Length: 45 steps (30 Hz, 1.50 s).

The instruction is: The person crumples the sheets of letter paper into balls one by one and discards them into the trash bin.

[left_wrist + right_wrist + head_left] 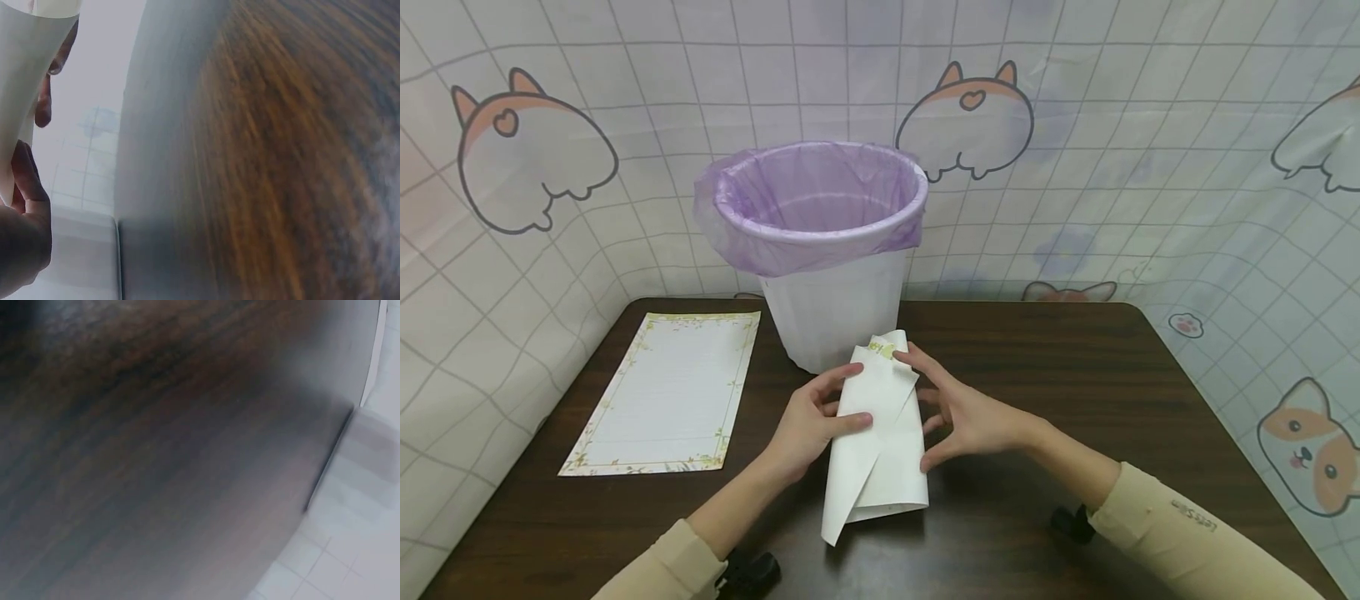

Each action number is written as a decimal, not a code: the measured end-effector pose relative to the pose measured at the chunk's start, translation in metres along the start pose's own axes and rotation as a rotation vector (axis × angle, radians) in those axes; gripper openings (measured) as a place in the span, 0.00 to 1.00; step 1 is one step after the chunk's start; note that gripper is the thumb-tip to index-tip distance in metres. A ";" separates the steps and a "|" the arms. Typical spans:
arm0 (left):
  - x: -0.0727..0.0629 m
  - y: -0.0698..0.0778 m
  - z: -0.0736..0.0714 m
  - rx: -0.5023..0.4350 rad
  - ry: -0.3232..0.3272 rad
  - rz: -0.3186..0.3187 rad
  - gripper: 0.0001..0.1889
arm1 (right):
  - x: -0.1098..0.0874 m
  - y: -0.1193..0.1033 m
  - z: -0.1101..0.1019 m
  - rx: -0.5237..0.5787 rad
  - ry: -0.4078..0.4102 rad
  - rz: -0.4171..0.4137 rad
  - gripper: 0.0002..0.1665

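Note:
A sheet of white paper (880, 433), folded over into a loose flattened roll, is between both hands above the dark table. A yellow-green printed patch shows at its far end, and one pointed corner hangs out at the near end. My left hand (808, 425) grips it from the left, thumb and index finger on top. From the right, my right hand (977, 417) holds its edge, index finger on the far end and thumb lower down the side. In the left wrist view the paper (25, 81) curves beside the left hand (25, 231). The right wrist view shows neither hand.
A white bin (842, 308) with a purple liner bag (760, 250) stands just beyond the paper. Another sheet with a floral border (670, 392) lies flat at the left of the table (1037, 350). Patterned cloth (1112, 167) surrounds the table's back and sides.

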State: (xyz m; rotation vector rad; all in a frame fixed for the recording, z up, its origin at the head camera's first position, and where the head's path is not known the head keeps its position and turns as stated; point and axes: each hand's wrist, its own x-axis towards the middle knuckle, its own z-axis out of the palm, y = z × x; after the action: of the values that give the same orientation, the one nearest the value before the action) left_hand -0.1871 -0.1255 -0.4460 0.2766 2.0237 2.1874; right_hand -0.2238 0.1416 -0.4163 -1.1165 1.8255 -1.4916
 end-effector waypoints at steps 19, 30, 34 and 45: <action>0.003 0.005 0.011 -0.122 0.075 -0.025 0.34 | 0.012 0.005 0.008 -0.406 0.187 -0.212 0.54; 0.007 -0.003 0.022 -0.121 0.093 0.008 0.25 | 0.014 0.012 0.011 -0.487 0.371 -0.290 0.29; 0.007 -0.004 0.024 -0.110 0.097 0.015 0.22 | 0.014 0.014 0.013 -0.472 0.433 -0.277 0.22; 0.001 0.003 0.006 -0.262 -0.207 0.155 0.38 | 0.008 0.008 0.004 -0.237 0.579 -0.105 0.18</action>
State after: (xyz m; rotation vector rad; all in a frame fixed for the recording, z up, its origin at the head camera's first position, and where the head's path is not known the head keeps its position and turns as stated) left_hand -0.1871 -0.1199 -0.4427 0.6154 1.6369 2.3690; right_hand -0.2269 0.1332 -0.4239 -0.9565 2.4143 -1.8334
